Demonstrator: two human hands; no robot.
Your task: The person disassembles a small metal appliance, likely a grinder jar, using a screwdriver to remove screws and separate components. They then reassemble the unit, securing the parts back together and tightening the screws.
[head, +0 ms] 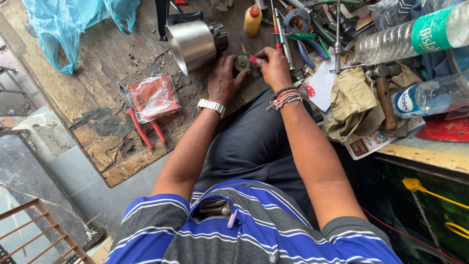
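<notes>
My striped shirt [254, 230] fills the foreground. Beyond it, my left hand [222, 78] pinches a small round part [242, 62] at the fingertips, over the wooden bench [97, 112] beside the steel jar [195, 44]; my right hand [273, 66] closes on a red-handled tool [253, 59] touching it.

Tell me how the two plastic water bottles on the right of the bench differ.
The upper bottle wears a green label, the lower bottle a blue one. The upper bottle rests high on the clutter of tools; the lower bottle lies nearer the bench edge, beside the hammer. Both are clear plastic and lie on their sides.
</notes>
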